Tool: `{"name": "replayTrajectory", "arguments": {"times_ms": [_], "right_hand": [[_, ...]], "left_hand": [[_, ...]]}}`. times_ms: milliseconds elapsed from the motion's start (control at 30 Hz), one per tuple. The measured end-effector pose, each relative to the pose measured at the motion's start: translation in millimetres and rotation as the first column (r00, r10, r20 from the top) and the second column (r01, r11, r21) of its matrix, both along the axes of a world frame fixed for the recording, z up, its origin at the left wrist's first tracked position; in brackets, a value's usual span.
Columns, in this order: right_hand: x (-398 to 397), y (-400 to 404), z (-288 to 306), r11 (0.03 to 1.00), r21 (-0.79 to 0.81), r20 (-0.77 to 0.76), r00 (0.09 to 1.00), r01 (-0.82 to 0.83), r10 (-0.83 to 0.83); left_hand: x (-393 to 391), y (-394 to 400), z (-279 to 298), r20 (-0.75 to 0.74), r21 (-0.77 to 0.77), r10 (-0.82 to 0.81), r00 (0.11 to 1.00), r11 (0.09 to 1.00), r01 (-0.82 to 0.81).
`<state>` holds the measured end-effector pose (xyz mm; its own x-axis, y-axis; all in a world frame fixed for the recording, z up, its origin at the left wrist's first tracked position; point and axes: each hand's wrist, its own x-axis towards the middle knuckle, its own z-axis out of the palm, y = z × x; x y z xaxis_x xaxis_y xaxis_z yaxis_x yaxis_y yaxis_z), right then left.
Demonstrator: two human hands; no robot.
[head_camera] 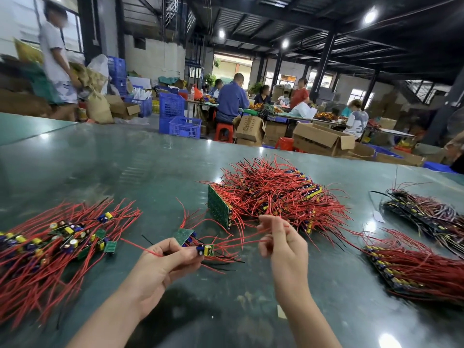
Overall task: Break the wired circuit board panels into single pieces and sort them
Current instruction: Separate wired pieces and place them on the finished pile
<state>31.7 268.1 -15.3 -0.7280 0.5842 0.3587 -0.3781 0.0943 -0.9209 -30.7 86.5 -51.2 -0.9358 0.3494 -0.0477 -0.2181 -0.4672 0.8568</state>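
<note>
Left hand (pixel 160 262) pinching small board (pixel 204 249); right hand (pixel 281 244) pinching its red wires (pixel 241 238). Light, stiff, brittle: gripping board edges, not floppy leads.

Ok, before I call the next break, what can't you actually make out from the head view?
- Left hand: fingers cover the board piece's break edge.
- Right hand: motion blur hides how many red wires it pinches.
- Left pile: cut by the frame edge.
- Central heap: wires bury its panels.
</note>
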Motion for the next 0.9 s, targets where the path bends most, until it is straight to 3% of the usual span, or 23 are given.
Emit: {"name": "replayTrajectory", "arguments": {"times_ms": [133,300,333,367,433,500,567,667,733,833,900], "right_hand": [[-1.3,1.6,4.4,0.94,-0.317,-0.032,0.991,-0.13,0.127],[-2.2,4.3,7.2,0.718,-0.597,-0.158,0.93,-0.358,0.332],[-2.4,6.3,7.2,0.709,-0.6,-0.155,0.923,-0.371,0.351],[-2.6,9.7,6.6,0.761,-0.551,-0.108,0.934,-0.342,0.341],[-2.7,16.5,4.7,0.929,-0.311,0.049,0.972,-0.202,0.228],[-2.6,21.0,3.6,0.97,-0.167,0.094,0.977,-0.175,0.192],[-2.4,19.4,5.1,0.93,-0.276,0.049,0.963,-0.243,0.266],[-4.5,15.5,9.3,0.695,-0.606,-0.143,0.912,-0.387,0.384],[-4.9,17.8,10.2,0.589,-0.682,-0.234,0.892,-0.434,0.386],[-8.9,10.3,3.8,0.59,-0.681,-0.179,0.879,-0.435,0.442],[-10.3,-1.4,-3.3,0.676,-0.606,-0.063,0.873,-0.419,0.484]], "left_hand": [[0.2,0.4,-3.1,0.043,0.016,-0.044,0.998,0.999,0.043],[1.0,3.5,-6.7,0.083,0.031,-0.076,0.994,0.997,0.074],[0.7,3.5,-7.4,0.088,0.035,-0.074,0.993,0.997,0.071],[0.4,3.0,-7.6,0.091,0.037,-0.066,0.994,0.997,0.063],[-0.5,1.6,-7.6,0.086,0.042,-0.043,0.995,0.998,0.039],[-1.0,0.3,-6.5,0.077,0.048,-0.019,0.997,0.999,0.015],[-1.1,-0.4,-5.6,0.081,0.059,-0.014,0.997,0.998,0.01],[2.7,1.7,-3.3,0.1,0.086,-0.058,0.993,0.995,0.05],[7.0,5.7,-1.5,0.107,0.113,-0.067,0.992,0.992,0.055],[11.2,12.4,-1.2,0.117,0.148,0.037,0.992,0.987,-0.054],[12.2,18.6,-2.0,0.132,0.163,0.111,0.985,0.978,-0.132]]}}
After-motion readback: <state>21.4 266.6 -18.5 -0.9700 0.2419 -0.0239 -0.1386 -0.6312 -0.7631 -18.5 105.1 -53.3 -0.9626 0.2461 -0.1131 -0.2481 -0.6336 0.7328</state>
